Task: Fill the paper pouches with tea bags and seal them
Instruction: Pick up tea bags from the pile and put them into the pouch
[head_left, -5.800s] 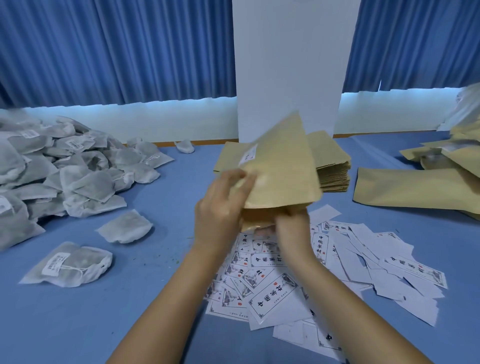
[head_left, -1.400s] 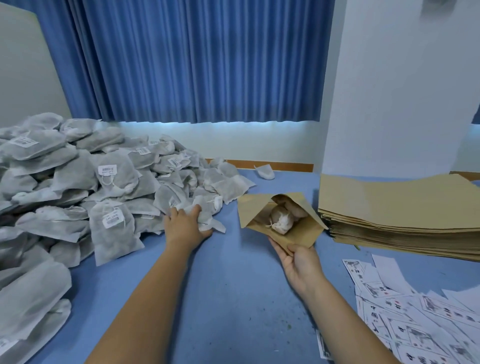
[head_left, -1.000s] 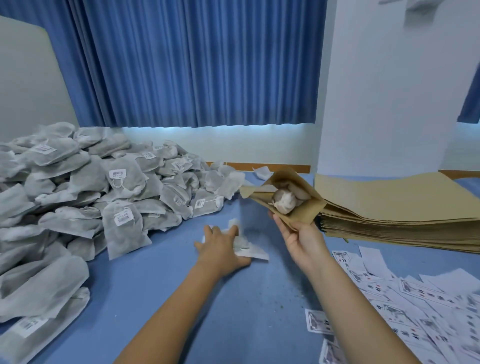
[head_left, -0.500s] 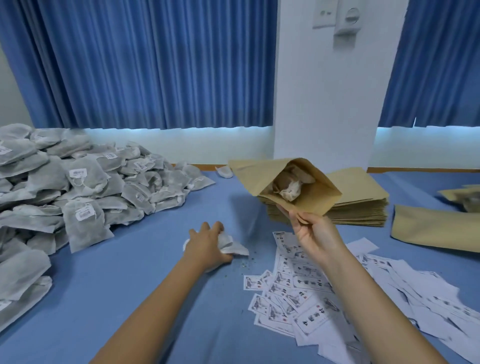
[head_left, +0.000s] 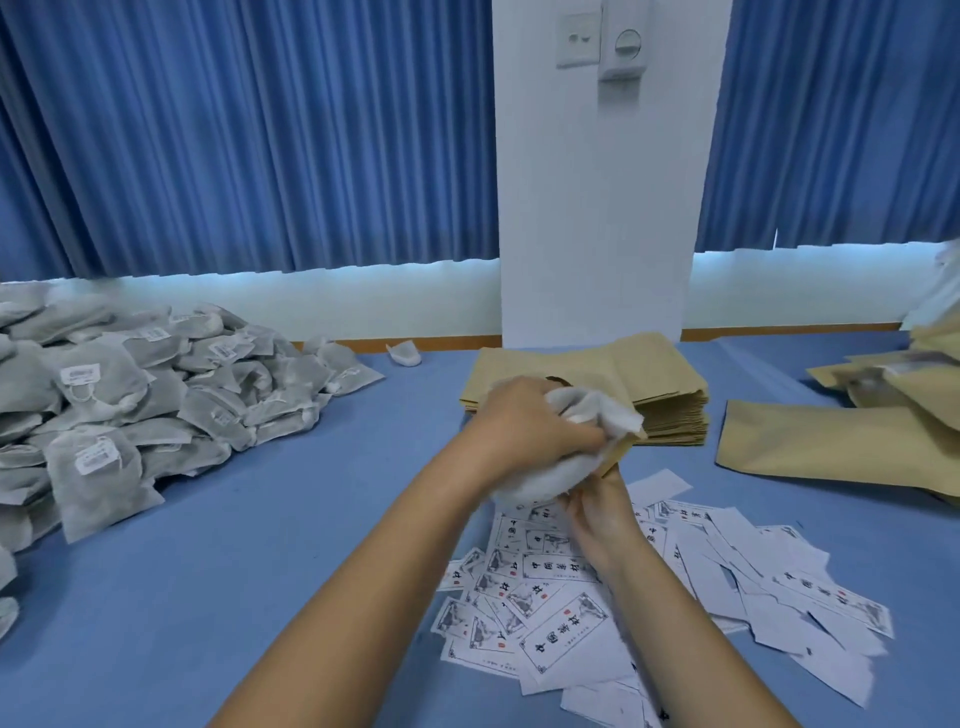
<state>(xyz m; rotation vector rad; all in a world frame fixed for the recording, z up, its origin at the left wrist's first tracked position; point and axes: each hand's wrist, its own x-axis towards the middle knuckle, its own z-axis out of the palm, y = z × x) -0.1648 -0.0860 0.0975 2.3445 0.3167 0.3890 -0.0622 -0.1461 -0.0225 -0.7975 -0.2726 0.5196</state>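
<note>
Blue curtains (head_left: 249, 135) hang behind a blue worktop (head_left: 260, 545), split by 1 white pillar (head_left: 592, 208). Left of the pillar lies a big heap of tea bags (head_left: 130, 405). At its foot sits a stack of paper pouches (head_left: 587, 379), with printed labels (head_left: 571, 623) scattered nearer the person. In front of the pillar, the left hand (head_left: 519, 431) clenches a white tea bag (head_left: 587, 413) at the mouth of a pouch (head_left: 621, 454), which the right hand (head_left: 602, 514) grips from below.

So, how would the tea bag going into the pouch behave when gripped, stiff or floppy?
Probably soft and floppy: the tea bag bunches and creases in the grip of the left hand at the mouth of the paper pouch. Likely light, since one hand carries it alone. Unlikely to slip; its fabric looks matte.
</note>
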